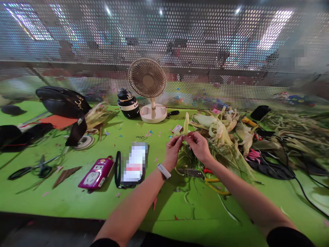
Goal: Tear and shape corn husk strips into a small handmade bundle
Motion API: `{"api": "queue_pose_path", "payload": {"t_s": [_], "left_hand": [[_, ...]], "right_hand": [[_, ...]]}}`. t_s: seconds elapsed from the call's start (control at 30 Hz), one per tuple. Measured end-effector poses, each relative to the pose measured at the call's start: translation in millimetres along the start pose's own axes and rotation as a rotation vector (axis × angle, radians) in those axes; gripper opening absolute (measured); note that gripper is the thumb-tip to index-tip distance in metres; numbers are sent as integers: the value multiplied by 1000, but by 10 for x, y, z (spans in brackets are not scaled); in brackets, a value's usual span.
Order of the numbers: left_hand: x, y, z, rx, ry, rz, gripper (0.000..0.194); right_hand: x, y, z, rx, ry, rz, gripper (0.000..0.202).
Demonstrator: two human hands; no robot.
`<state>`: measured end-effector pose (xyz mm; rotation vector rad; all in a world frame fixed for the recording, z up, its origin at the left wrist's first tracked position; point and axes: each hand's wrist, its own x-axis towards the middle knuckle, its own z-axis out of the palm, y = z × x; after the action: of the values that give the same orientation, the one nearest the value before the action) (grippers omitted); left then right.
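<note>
in the head view, one fan (147,80), one bottle (130,109) and one pair of hands occupy the green table (64,202), the left hand (172,151) and right hand (199,146) angled inward, fingertips pinched closed around the base of one upright husk strip (186,121), beside the husk pile (228,132).

The desk (84,204) in front of you has a flat, bright-green top. A perforated metal partition (203,44) stands along its far side, crossed by a horizontal rail (102,67). Through the perforations you can see small ceiling lights (160,12), slanted bright panels (275,29), either windows or skylights, and blurred green surfaces (185,88). Dark grey floor (59,235) shows below the near edge, at lower left.
</note>
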<state>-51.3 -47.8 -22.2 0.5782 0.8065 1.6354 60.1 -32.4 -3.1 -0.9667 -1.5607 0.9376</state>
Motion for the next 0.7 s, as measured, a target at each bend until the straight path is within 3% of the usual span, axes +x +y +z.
{"api": "queue_pose_path", "payload": {"t_s": [0.23,0.53,0.7], "left_hand": [[8,-45,-45,20,-36,15,28],[-37,-46,14,-45,-11,-5,27],[-29,-72,-21,-18,-52,11,24]], "right_hand": [[-10,8,11,15,10,-13,21],[-25,-21,71,183,69,116,28],[-17,-44,74,170,97,137,31]]}}
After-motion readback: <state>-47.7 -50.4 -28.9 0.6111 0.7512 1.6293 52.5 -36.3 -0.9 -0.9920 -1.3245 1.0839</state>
